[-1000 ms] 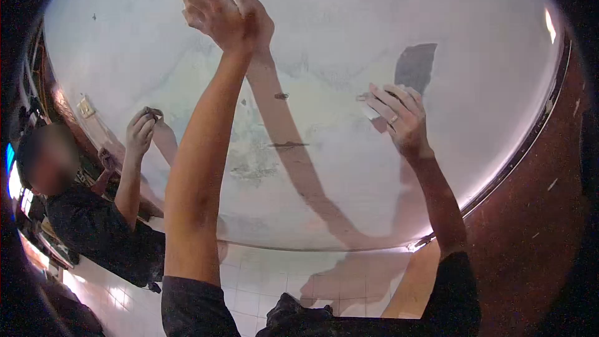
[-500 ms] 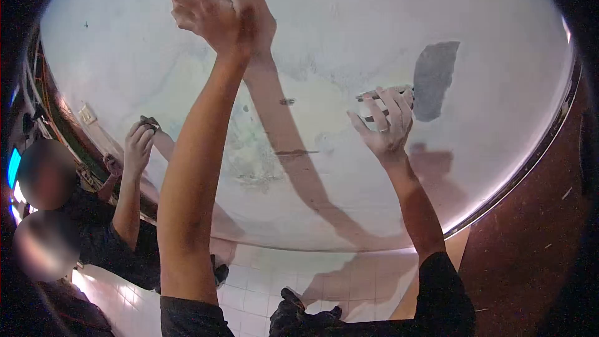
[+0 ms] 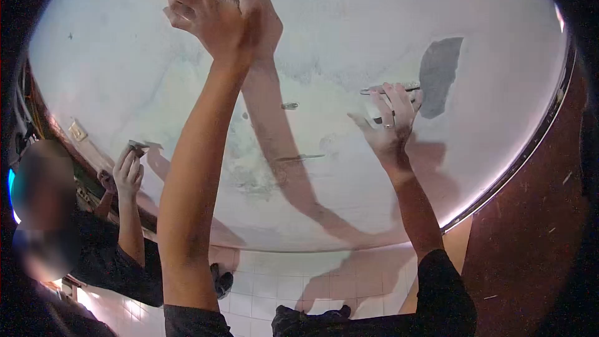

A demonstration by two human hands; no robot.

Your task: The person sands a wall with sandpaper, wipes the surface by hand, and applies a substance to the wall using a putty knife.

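Note:
My left hand (image 3: 218, 19) is raised against the pale wall (image 3: 349, 19) at the upper left, its fingers apart and slightly curled, with nothing seen in it. To the right, my right hand (image 3: 393, 118), dusted white and wearing a ring, has its fingers over a thin flat sanding tool (image 3: 390, 88) that lies against the wall. A dark grey patch (image 3: 442, 75) is just right of those fingertips. Between my two arms the wall shows a yellowish-green worn area (image 3: 262, 143) with a small hole (image 3: 290, 106) and a dark crack (image 3: 301, 157).
At the left, a co-worker's hand (image 3: 129, 171) holds a small dark piece at the wall. Two people in dark clothes stand there. A wall switch (image 3: 77, 131) is behind them. Light floor tiles (image 3: 262, 284) show below, and a reddish-brown surface (image 3: 518, 256) lies at the right.
My right hand and its tool have shifted slightly on the wall, the tool now lying more level. The co-worker's hand has moved down and left in view. My left hand has barely moved.

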